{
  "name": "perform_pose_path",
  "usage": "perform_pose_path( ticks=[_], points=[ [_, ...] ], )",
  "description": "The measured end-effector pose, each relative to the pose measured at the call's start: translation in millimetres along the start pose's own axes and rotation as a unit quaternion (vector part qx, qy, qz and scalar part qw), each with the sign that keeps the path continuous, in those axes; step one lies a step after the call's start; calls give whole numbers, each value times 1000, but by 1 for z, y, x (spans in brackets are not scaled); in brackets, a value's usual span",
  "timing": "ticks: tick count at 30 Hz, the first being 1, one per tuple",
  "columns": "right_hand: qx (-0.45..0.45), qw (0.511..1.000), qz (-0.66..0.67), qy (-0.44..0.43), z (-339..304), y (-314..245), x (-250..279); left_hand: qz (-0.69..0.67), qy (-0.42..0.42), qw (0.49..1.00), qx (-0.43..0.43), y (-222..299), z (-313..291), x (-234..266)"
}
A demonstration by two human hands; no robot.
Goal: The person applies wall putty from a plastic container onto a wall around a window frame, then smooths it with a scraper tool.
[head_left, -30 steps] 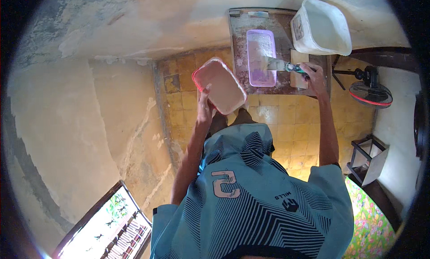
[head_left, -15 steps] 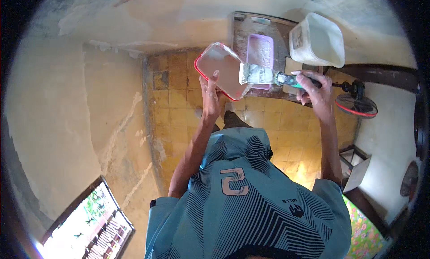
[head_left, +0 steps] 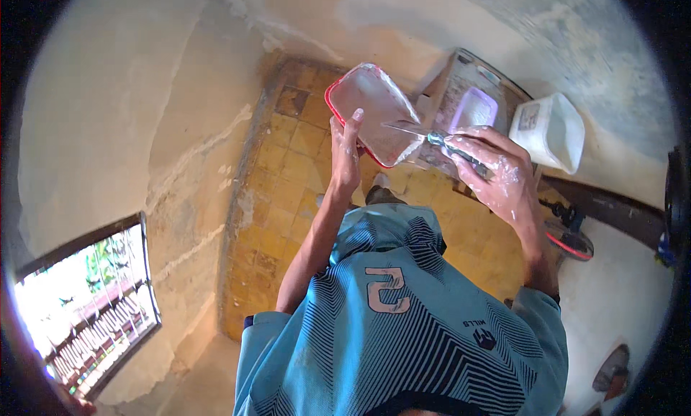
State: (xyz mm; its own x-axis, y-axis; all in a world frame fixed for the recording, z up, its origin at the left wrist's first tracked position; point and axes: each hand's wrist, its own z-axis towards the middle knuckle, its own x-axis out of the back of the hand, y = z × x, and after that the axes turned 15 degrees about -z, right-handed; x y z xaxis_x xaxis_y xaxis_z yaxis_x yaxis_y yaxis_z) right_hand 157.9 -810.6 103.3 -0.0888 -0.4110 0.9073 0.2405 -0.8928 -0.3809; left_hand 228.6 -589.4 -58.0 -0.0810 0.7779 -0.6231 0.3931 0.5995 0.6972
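Observation:
My left hand grips a shallow rectangular plastic tub with a red rim, its thumb over the near left edge. A pale, whitish paste coats the inside and smears the far right rim. In my right hand, spotted with white paste, is a putty knife with a dark and green handle. Its blade is seen nearly edge-on and reaches left over the tub's right rim. Whether the blade touches the paste I cannot tell.
Beyond the tub, a worn table against the wall bears a lilac tray and a white bucket. A fan with a red ring stands at right. A barred window is at lower left, above yellow floor tiles.
The putty knife has turned from flat to nearly edge-on, and my right hand has come closer to the tub. The whole view has rotated, so the table and bucket appear farther right.

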Motion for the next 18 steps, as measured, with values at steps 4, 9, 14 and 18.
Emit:
perform_pose_path(
  ticks=[4, 9, 14, 18],
  points=[
    [97, 994, -2, -51, 38, -64, -13, -20, 20, 1000, -10, 54, -18, 42],
    [238, 967, -34, -88, 85, -132, -44, -35, 80, 994, -73, 101, -43, 93],
    [322, 944, -38, -61, 121, -215, -57, -68, 144, 979, -131, 163, -88, 139],
    [398, 912, -47, -88, 137, -279, -79, -71, 194, 967, -151, 196, -121, 186]
  ],
)
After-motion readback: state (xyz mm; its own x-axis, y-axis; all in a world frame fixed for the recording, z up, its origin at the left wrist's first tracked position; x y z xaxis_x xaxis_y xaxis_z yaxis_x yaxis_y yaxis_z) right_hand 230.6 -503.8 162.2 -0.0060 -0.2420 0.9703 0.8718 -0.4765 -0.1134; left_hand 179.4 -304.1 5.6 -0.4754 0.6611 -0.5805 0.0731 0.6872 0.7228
